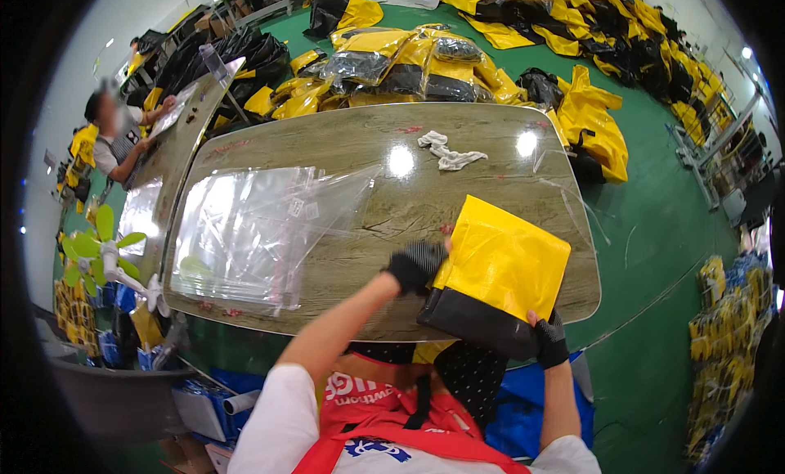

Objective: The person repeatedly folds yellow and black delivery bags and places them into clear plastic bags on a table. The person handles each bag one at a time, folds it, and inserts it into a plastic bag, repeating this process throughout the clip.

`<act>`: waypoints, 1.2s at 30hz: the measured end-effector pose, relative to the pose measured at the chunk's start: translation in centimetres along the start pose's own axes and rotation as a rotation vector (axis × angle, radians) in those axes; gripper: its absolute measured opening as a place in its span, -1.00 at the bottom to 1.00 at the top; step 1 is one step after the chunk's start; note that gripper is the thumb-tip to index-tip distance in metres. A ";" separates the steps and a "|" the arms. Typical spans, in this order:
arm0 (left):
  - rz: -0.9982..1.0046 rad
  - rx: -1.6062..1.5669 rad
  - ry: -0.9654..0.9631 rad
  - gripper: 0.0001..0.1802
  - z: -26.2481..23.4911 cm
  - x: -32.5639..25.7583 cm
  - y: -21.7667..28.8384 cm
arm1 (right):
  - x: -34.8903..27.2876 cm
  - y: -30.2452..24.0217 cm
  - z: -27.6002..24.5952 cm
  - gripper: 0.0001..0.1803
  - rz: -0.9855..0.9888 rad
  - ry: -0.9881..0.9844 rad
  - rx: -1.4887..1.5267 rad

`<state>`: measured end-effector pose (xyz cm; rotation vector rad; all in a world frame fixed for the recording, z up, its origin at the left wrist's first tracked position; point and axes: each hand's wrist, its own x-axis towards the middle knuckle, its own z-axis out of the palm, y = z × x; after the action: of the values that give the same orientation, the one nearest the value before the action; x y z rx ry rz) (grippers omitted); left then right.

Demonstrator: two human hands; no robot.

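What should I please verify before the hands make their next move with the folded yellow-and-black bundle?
1. Left hand touching the folded bundle: ok, at its left edge.
2. Right hand gripping the bundle: ok, at its near right corner, thumb on top.
3. Bundle wholly within the table outline: not ok, its black near part reaches past the near edge in this view.
4. Clear plastic sheets apart from the bundle: ok, they lie to its left.
5. White cloth apart from the bundle: ok, it lies beyond it.
6. Bundle's underside: cannot tell, it is hidden.
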<state>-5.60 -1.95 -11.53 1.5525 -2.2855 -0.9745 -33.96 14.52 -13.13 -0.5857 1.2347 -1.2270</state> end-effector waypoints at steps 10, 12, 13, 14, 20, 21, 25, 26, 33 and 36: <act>0.331 0.185 0.966 -0.52 -3.7 3.3 -1.9 | 0.2 2.0 -1.6 -0.57 -0.046 0.071 0.017; 0.162 0.344 0.985 -0.30 -5.7 -3.5 -5.5 | 0.1 2.0 -2.4 -0.56 -0.042 0.089 -0.014; 0.101 0.409 1.051 -0.25 -6.6 -7.1 -8.9 | 0.0 2.0 -2.4 -0.56 -0.036 0.084 -0.016; -0.054 0.601 0.939 -0.21 -8.6 -10.3 -10.6 | 0.0 1.7 -2.3 -0.55 -0.039 0.061 0.013; -0.238 0.306 0.486 -0.73 -16.4 -15.1 -20.6 | 1.4 -0.5 5.7 -0.51 0.035 -0.139 -0.017; -0.082 0.265 0.469 -0.70 -18.5 -13.6 -22.3 | 1.5 -0.3 6.6 -0.50 0.029 -0.142 -0.024; -0.078 0.741 1.053 -0.70 -23.7 -11.1 -23.1 | 2.9 0.8 9.6 -0.48 0.121 -0.245 -0.140; 0.053 0.901 1.112 -0.70 -23.9 -10.8 -20.3 | 2.6 0.7 9.7 -0.48 0.124 -0.235 -0.114; 0.289 0.780 0.813 -0.76 -13.8 -8.5 -20.6 | 2.1 0.5 9.7 -0.51 0.130 -0.250 -0.070; 0.162 0.633 0.779 -0.77 -13.5 -8.0 -22.7 | 1.9 0.6 9.5 -0.52 0.153 -0.229 -0.074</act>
<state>21.64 -5.34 -13.97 1.5145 -2.1241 0.4116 -25.21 10.54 -11.53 -0.6550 1.1133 -0.9616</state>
